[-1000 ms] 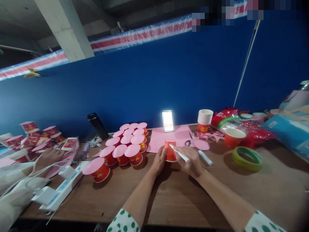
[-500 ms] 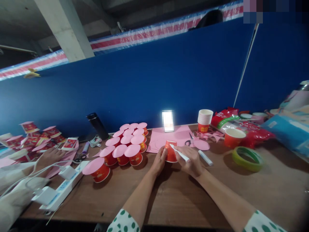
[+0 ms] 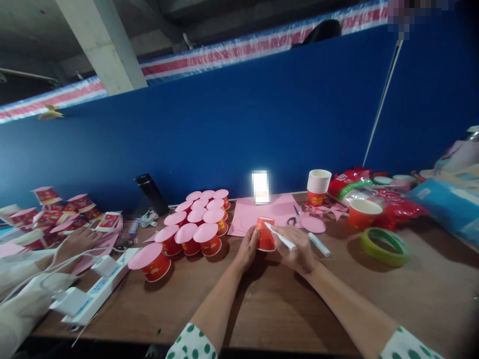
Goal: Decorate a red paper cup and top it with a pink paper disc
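My left hand (image 3: 247, 249) is wrapped round the side of an upside-down red paper cup (image 3: 265, 236), just above the table. In my right hand (image 3: 297, 249) a slim white pen (image 3: 285, 241) is gripped, its tip resting at the cup's upper edge. A short white stick (image 3: 319, 245), possibly the pen's cap, lies to the right of that hand. Behind the cup is a pink paper sheet (image 3: 279, 203) with round outlines, and scissors (image 3: 293, 219) and a pink paper disc (image 3: 313, 224) sit by its right side.
Several upside-down red cups topped with pink discs (image 3: 205, 233) stand in rows to the left. At right are stacked paper cups (image 3: 318, 185), a single cup (image 3: 364, 213) and yellow-green tape (image 3: 385, 246). A power strip (image 3: 101, 286) lies near a co-worker's hand (image 3: 80, 242).
Almost nothing differs. The pen and my right hand have shifted very slightly at the cup; my left hand keeps its hold.
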A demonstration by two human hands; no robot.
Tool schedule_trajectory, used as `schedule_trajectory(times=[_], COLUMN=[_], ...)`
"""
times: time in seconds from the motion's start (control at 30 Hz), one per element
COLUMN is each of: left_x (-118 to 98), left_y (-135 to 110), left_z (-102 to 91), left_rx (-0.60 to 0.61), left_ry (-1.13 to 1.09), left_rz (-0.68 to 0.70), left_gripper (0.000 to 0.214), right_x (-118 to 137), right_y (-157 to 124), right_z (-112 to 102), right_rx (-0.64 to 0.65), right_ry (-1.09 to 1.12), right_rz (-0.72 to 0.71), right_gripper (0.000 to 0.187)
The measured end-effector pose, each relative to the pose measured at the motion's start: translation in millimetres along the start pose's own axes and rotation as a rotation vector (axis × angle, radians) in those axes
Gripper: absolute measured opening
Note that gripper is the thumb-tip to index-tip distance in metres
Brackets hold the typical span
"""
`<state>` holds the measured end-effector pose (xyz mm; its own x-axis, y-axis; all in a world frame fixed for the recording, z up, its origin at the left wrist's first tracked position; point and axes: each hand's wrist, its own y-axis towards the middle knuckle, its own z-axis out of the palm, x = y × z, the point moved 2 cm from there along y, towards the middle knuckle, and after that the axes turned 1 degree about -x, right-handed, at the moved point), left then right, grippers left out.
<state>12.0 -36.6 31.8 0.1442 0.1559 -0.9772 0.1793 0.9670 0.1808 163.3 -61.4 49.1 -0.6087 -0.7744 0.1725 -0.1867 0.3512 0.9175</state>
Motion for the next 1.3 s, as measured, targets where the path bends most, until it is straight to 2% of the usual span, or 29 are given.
schedule_trajectory(times=[0.33, 1.1, 1.3], left_x=[-4.0, 1.8, 4.0], left_y=[-1.4, 0.2, 1.0], left_z=[1.6, -0.8, -1.4], left_rx=[-0.018, 0.032, -0.003], left_ry=[-0.051, 0.006, -0.030], left_rz=[-0.040, 0.030, -0.020], left_gripper=[0.045, 0.044, 0.045], right_x=[3.4, 1.5, 5.6], right_y=[0.8, 0.8, 4.6], right_z=[-0.1, -0.6, -2.9], right_rx=[0.017, -0.004, 0.008], right_ry=[0.052, 0.024, 0.041], right_rz=[0.017, 0.012, 0.001], right_gripper=[0.025, 0.021, 0.024])
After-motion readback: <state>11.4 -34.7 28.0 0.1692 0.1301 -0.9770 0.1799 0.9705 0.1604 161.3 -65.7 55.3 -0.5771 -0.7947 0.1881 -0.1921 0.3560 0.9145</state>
